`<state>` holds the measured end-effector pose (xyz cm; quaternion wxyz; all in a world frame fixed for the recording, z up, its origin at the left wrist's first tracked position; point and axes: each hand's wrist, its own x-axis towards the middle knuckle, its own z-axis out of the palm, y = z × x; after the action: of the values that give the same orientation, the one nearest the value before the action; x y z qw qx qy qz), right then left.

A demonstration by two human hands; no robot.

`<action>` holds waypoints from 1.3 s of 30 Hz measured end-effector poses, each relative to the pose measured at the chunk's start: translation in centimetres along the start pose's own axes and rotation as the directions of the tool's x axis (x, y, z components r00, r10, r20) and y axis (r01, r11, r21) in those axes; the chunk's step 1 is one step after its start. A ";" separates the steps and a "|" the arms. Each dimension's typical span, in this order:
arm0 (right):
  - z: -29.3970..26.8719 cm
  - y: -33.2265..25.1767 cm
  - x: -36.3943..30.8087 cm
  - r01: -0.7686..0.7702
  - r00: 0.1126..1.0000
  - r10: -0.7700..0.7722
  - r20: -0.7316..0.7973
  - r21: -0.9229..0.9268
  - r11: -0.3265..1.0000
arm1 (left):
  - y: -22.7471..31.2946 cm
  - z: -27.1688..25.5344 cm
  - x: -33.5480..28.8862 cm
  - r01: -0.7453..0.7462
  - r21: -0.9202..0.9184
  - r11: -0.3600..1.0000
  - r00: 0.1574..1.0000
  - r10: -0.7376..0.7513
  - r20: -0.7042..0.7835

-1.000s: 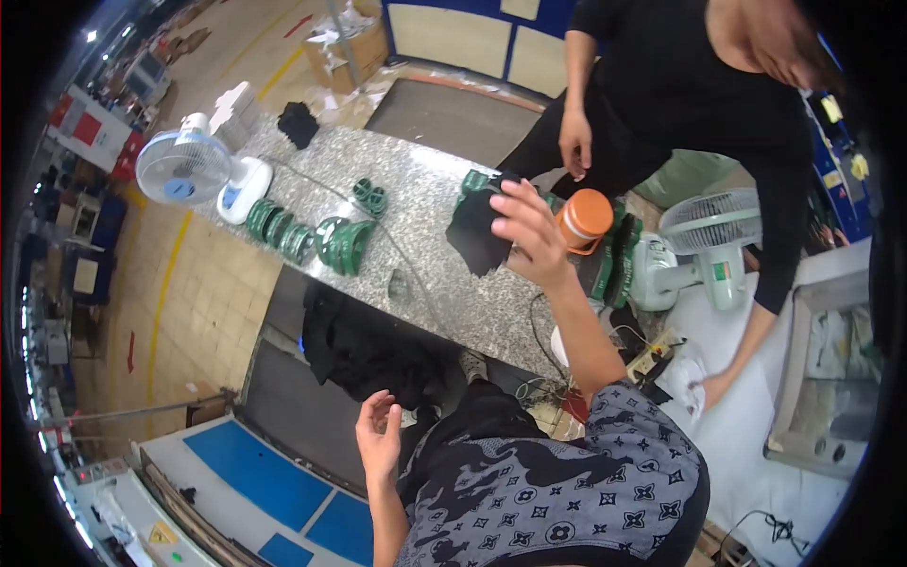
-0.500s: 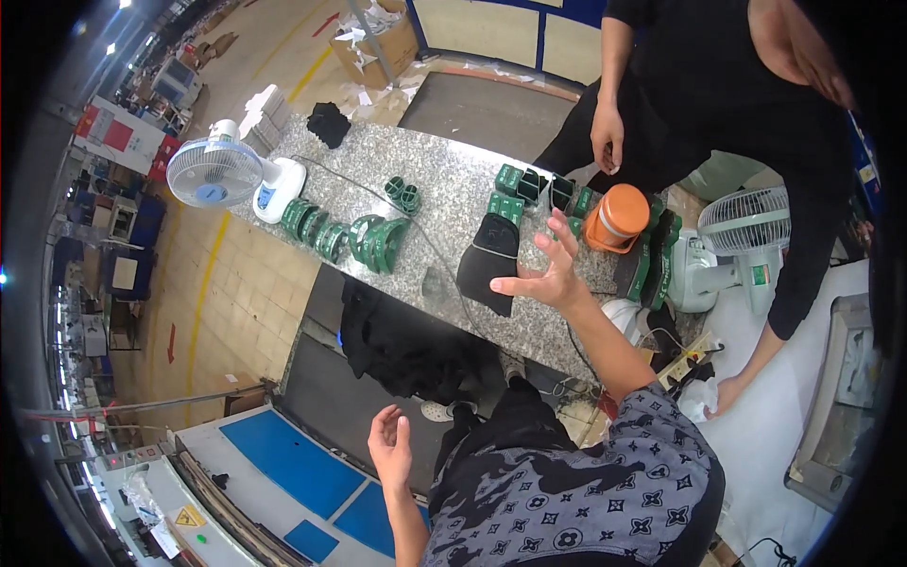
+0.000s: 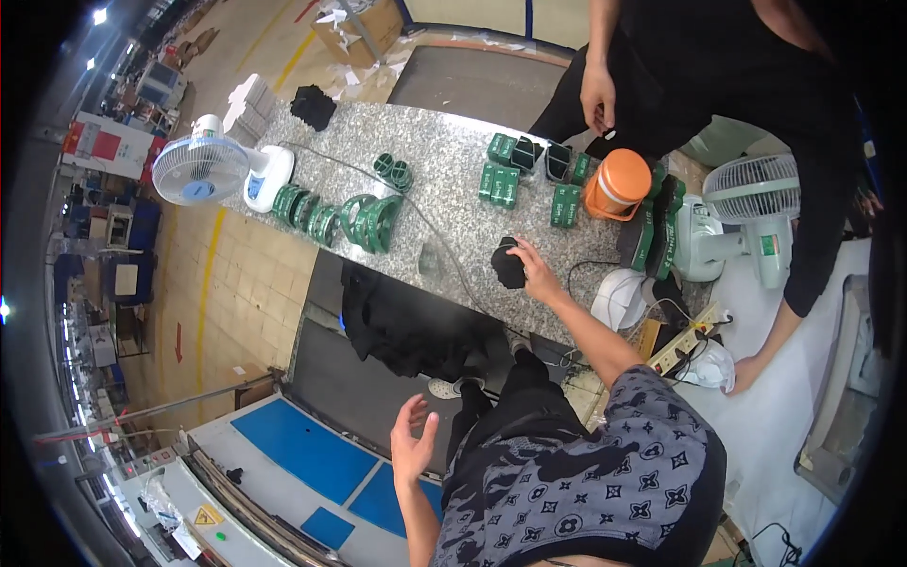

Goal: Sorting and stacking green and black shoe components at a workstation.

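Note:
My right hand (image 3: 535, 271) is over the near edge of a speckled stone tabletop (image 3: 453, 189). Its fingers close on a small, bunched black cloth piece (image 3: 507, 264), whose exact kind I cannot make out. My left hand (image 3: 413, 441) hangs in the air to the left of my body, fingers apart and nothing in it. Several green blocks with white markings (image 3: 499, 184) stand on the tabletop beyond my right hand. Close to them is an orange jug (image 3: 619, 184).
A white fan (image 3: 203, 170) and curved green forms (image 3: 368, 225) occupy the table's left part; a cable crosses it. Black cloth (image 3: 406, 326) hangs below the near edge. Across the table, a co-worker's hand (image 3: 598, 97) is near the green blocks; another fan (image 3: 751, 203) stands right.
My right hand has moved down and toward me, closing on black cloth. The larger black piece by the green blocks no longer lies there. My left hand has shifted slightly right and down.

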<state>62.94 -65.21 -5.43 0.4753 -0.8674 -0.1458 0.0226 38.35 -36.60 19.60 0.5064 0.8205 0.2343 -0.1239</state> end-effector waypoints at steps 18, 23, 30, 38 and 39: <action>5.2 0.9 -9.7 -0.191 0.980 0.195 0.027 -0.106 0.976 | -4.8 1.3 -1.1 0.184 0.046 0.982 0.979 -0.187 0.086; 5.4 0.0 -14.1 -0.448 0.877 0.430 0.215 0.041 0.893 | -4.6 -0.3 0.5 0.068 0.037 0.997 0.997 -0.069 0.040; 12.4 -7.9 -9.0 -0.145 0.909 0.049 0.414 0.205 0.968 | -8.8 -5.2 -5.2 0.253 -0.084 0.964 0.934 -0.267 -0.238; 16.5 -5.4 -4.8 0.213 0.820 -0.095 0.564 -0.147 0.966 | -13.4 -8.3 -14.7 0.223 -0.204 0.953 0.603 -0.299 -0.740; 16.8 -6.4 -5.3 0.280 0.764 -0.097 0.638 -0.193 0.940 | -14.7 -8.2 -17.5 0.233 -0.239 0.943 0.513 -0.328 -0.793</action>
<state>53.40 -49.67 -9.85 0.2745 -0.8497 -0.3827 0.2371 15.54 -28.26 19.69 0.3524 0.7065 0.5784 0.2052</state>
